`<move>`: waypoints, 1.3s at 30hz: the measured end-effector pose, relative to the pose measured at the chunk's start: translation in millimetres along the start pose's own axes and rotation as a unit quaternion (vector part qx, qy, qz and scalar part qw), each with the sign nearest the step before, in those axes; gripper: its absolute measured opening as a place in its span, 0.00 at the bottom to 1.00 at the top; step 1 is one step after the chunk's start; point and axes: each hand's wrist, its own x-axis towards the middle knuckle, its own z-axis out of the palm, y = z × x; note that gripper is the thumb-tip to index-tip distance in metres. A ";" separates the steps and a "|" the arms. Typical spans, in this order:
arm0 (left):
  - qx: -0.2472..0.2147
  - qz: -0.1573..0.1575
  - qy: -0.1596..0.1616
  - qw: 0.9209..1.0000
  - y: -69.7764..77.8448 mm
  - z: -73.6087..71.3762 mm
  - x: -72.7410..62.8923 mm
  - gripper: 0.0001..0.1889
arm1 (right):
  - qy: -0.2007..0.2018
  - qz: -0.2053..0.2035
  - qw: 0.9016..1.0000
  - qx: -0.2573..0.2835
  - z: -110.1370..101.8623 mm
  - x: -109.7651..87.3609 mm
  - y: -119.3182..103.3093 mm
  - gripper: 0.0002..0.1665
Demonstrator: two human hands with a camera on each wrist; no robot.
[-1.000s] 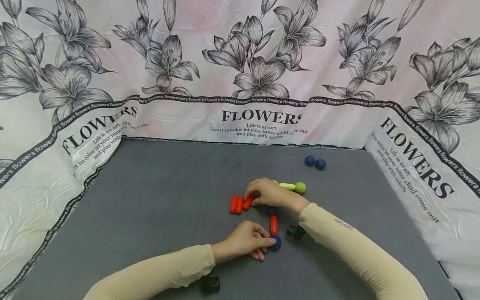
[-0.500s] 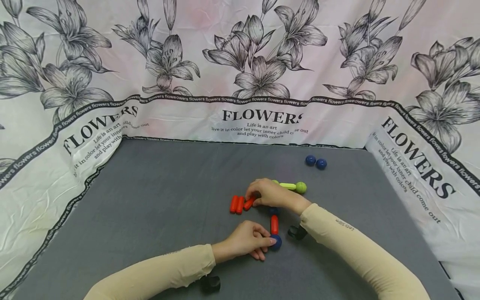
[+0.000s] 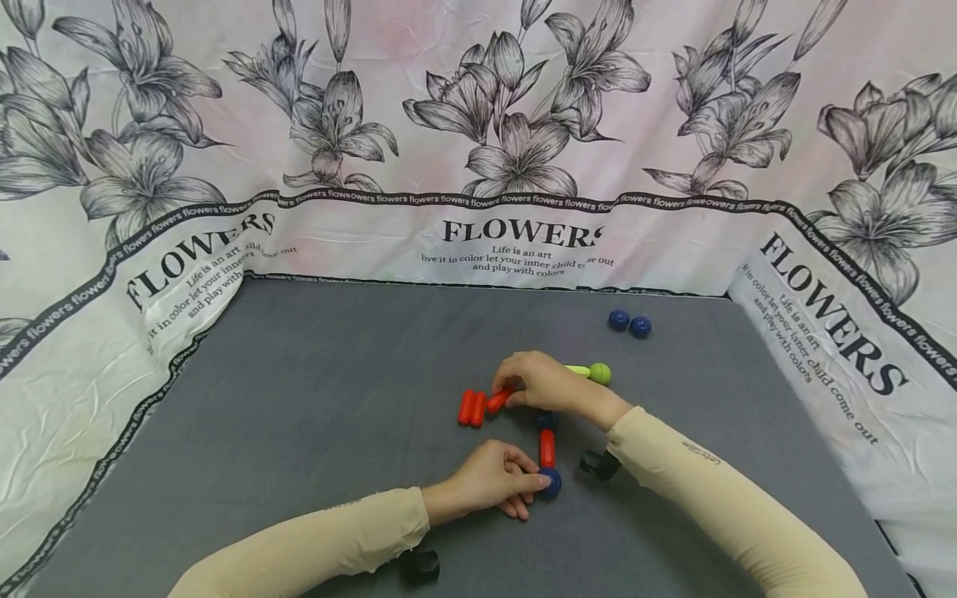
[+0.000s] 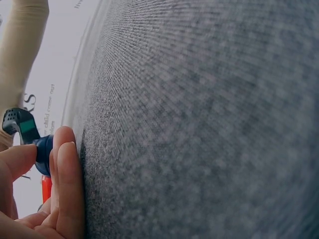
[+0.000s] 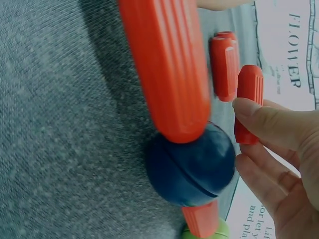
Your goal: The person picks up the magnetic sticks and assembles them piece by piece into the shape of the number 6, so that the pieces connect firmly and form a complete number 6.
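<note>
In the head view my left hand (image 3: 486,482) pinches a blue ball (image 3: 551,483) between thumb and fingers; the left wrist view shows this ball (image 4: 44,157) too. A red rod (image 3: 547,448) runs from it to a second blue ball (image 3: 547,421), partly covered by my right arm. Farther back, my right hand (image 3: 542,384) pinches a loose red rod (image 5: 249,87) between thumb and fingers, tilted in the head view and close to two red rods (image 3: 477,409) lying side by side. Another red rod (image 5: 202,221) joins the second ball to a green ball (image 5: 224,229).
A light green rod (image 3: 577,370) with a green ball (image 3: 600,374) at its end lies behind my right wrist. Two blue balls (image 3: 630,323) sit at the back right of the grey table (image 3: 336,374). Flower-printed cloth (image 3: 344,232) hangs around it.
My right hand has shifted slightly to the right with the red rod, which sits a little apart from the two lying rods. My left hand keeps its place on the blue ball.
</note>
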 end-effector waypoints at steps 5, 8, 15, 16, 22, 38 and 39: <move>-0.001 -0.002 -0.001 1.000 -0.8 1.0 0.2 0.12 | 0.008 -0.007 1.000 0.016 -6.9 -4.7 -4.0 0.13; 0.000 -0.002 -0.002 1.000 -0.9 1.3 0.2 0.12 | 0.016 -0.005 1.000 0.019 -10.3 -8.4 -4.9 0.13; 0.001 -0.007 -0.002 1.000 0.0 1.5 -0.1 0.12 | 0.035 0.012 0.999 0.024 -16.1 -20.9 -4.1 0.15; 0.001 -0.007 -0.001 1.000 0.0 1.5 0.0 0.12 | 0.037 0.013 0.999 0.023 -16.7 -22.8 -4.1 0.15; 0.003 -0.007 0.005 1.000 -0.4 1.7 0.6 0.12 | 0.054 0.013 0.998 0.019 -17.6 -35.6 -1.6 0.17; 0.009 -0.006 0.014 1.000 0.2 2.8 1.0 0.12 | 0.071 0.068 0.995 0.028 -18.7 -65.9 1.3 0.16; 0.009 -0.006 0.014 1.000 0.4 2.8 0.9 0.12 | 0.072 0.070 0.995 0.029 -18.5 -67.5 1.4 0.16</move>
